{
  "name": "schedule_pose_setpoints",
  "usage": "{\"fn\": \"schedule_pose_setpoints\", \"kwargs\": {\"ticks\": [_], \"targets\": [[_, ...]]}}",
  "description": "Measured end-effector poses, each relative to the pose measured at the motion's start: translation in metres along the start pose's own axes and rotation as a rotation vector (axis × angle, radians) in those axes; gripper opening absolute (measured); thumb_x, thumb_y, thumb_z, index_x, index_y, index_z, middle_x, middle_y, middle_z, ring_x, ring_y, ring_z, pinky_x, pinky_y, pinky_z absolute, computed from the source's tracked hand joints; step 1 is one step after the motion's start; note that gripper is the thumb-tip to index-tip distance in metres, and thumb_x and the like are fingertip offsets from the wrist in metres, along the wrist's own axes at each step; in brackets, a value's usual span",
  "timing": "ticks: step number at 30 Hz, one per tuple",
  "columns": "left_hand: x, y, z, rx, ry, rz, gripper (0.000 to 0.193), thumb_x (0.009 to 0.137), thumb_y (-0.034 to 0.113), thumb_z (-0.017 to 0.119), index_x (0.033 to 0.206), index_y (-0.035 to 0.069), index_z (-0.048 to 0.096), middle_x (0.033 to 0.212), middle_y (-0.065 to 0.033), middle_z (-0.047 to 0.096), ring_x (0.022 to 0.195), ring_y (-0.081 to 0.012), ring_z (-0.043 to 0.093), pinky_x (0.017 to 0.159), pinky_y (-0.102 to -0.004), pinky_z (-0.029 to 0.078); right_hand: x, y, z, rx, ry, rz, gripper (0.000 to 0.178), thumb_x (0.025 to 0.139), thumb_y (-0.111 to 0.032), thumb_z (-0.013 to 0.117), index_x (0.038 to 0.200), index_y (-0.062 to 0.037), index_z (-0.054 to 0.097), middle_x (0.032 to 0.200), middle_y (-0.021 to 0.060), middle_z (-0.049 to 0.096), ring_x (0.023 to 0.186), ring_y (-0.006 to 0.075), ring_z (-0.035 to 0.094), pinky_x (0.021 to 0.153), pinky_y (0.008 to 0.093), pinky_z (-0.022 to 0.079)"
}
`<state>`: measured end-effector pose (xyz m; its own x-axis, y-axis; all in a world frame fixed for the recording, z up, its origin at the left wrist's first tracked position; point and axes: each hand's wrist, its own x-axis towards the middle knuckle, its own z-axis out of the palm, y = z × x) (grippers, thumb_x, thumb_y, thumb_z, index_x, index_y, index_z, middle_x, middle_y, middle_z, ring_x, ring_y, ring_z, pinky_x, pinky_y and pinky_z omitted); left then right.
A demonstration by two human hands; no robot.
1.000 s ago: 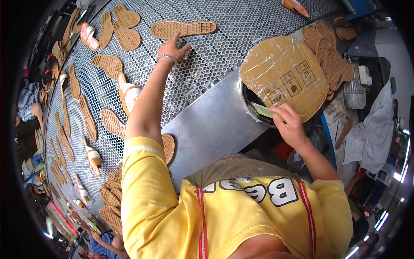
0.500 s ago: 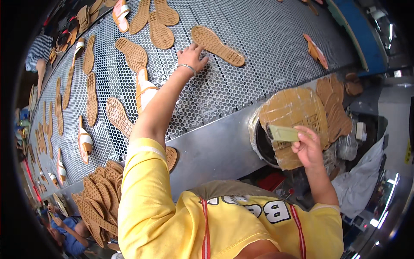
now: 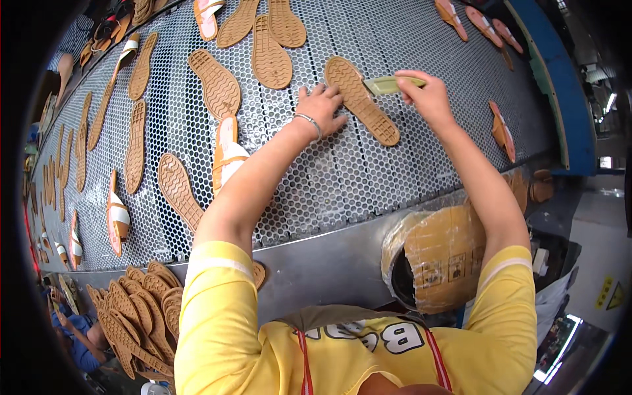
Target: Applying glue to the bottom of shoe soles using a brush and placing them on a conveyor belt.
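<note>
1. Carried from over the tub to the far part of the table since the earlier frame, the right hand (image 3: 428, 99) now has the flat green tool (image 3: 393, 85) at the sole.
2. Thumb and fingers of this right hand pinch the tool's right end; its left tip meets the right edge of the brown sole (image 3: 361, 100), left of the hand.
3. Palm down with fingers spread, the left hand (image 3: 320, 110) is at the sole's left edge; whether its fingertips touch it I cannot tell.
4. So the sole lies between both hands, flat on the perforated metal table (image 3: 368, 178), wide end far, heel end near and to the right.
5. Left of the left hand lie a patterned sole (image 3: 216, 84) and a white-strapped sandal (image 3: 232, 158).
6. Nearer, to the right, a piece of cardboard (image 3: 447, 263) partly covers the tub (image 3: 395, 240).
7. Near left, brown soles form a pile (image 3: 141, 316).
</note>
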<state>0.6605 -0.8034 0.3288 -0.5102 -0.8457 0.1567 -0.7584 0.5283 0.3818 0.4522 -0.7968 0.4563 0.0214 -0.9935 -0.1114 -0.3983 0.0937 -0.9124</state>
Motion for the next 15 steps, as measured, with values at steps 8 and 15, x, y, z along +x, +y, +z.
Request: {"fn": "schedule_pose_setpoints", "kwargs": {"ticks": [8, 15], "targets": [[0.004, 0.0, -0.008, -0.007, -0.061, -0.011, 0.052, 0.074, 0.044, 0.06, 0.114, 0.011, 0.054, 0.123, -0.0047, 0.048, 0.117, -0.0236, 0.042, 0.094, -0.0496, 0.029, 0.079, 0.033, 0.041, -0.47, -0.027, -0.464, 0.019, 0.08, -0.011, 0.059, 0.096, -0.0022, 0.064, 0.083, 0.0073, 0.056, 0.07, 0.019, 0.056, 0.065, 0.0287, 0.045], [0.007, 0.004, -0.008, -0.021, -0.082, -0.041, 0.048, 0.071, 0.043, 0.062, 0.107, 0.011, 0.055, 0.116, -0.0048, 0.05, 0.112, -0.0242, 0.044, 0.091, -0.0498, 0.03, 0.095, 0.027, 0.052, -0.688, -0.061, -0.522, 0.018, 0.082, -0.014, 0.057, 0.096, -0.0051, 0.063, 0.084, 0.0067, 0.055, 0.075, 0.0218, 0.056, 0.068, 0.031, 0.045]]}}
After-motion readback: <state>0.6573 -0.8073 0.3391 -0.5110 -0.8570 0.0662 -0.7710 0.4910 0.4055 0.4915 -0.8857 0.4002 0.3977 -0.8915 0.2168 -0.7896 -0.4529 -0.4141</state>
